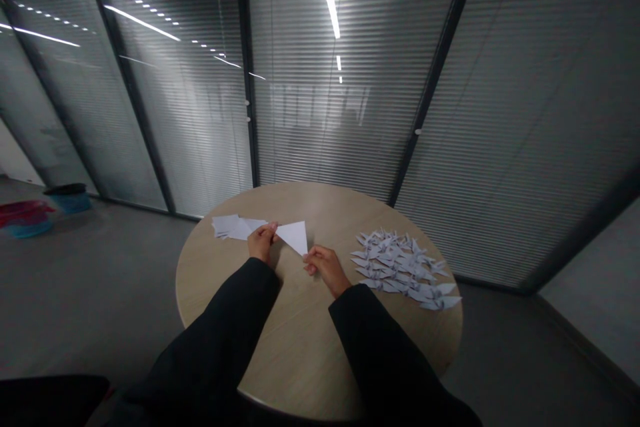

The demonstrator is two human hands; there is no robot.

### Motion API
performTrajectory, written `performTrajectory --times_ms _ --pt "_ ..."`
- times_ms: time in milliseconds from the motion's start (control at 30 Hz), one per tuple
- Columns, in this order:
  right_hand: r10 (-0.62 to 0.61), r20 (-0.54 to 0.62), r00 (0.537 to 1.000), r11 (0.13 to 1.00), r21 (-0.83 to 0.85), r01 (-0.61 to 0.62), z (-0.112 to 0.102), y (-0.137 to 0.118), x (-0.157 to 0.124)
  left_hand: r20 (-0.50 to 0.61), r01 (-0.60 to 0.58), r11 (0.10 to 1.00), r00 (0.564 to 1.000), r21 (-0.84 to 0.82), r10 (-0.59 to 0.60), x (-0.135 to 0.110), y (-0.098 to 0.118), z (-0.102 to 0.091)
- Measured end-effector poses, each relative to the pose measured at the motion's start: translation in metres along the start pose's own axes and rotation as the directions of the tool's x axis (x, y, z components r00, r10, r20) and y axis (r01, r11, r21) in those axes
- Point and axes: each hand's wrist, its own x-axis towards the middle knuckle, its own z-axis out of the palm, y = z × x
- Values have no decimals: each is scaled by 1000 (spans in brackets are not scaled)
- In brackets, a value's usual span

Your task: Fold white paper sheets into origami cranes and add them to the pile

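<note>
Round wooden table (300,340) below my view: the left hand (262,243) and right hand (326,268) pinch a folded paper triangle (294,237) by its corners, fingers closed; even tension keeps it flat. Paper sheets (226,227) lie left, folded paper cranes (403,267) right.

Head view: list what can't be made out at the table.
Head view:
- White paper triangle: the left hand hides its left corner.
- Right hand: its fingers cover the triangle's tip, so a grip can't be confirmed.
- Paper sheets: too thin to count.
- Paper cranes: too small and overlapped to count.
- Red and blue objects on the floor: too dark and blurred to identify.
</note>
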Motion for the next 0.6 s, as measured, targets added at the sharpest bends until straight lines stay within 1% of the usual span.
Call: performTrajectory --times_ms 67,100,167,233,300,333,367,433,467,500,533,600 --pt "3 -4 1000 999 33 -3 -1 -1 -1 -62 -29 997 998 -77 25 6 3 -5" --pt "-1 -18 1000 999 49 2 -3 -2 -1 -105 -22 995 994 -102 11 8 5 -7" --pt "-21 -59 998 997 74 25 -5 -2 -2 -149 -19 993 989 -119 1 11 7 -10" --pt "-45 -99 994 995 86 53 -6 -2 -1 -130 49 992 989 -115 -64 9 7 -10" --pt "-70 -119 990 993 86 81 -6 -2 -1 -21 136 987 990 -83 -138 2 5 -6" --pt "-82 -121 989 992 84 92 -6 -1 -1 48 190 981 981 -47 -188 -3 3 -2" --pt "-92 -118 989 992 76 101 -6 0 0 117 248 969 962 -10 -245 -8 2 2" --pt "-97 -99 990 993 54 103 -5 2 0 278 321 946 906 45 -320 -17 -1 9" --pt "-90 -86 992 995 35 94 -5 3 1 346 329 943 879 58 -328 -21 -2 11" --pt "-78 -68 995 997 12 79 -4 5 1 387 320 945 865 64 -319 -23 -2 13" --pt "-64 -48 997 998 -15 64 -4 6 1 415 301 951 859 67 -301 -25 -2 13" --pt "-42 0 999 997 -67 42 -3 10 2 429 246 967 868 65 -250 -25 -2 12"
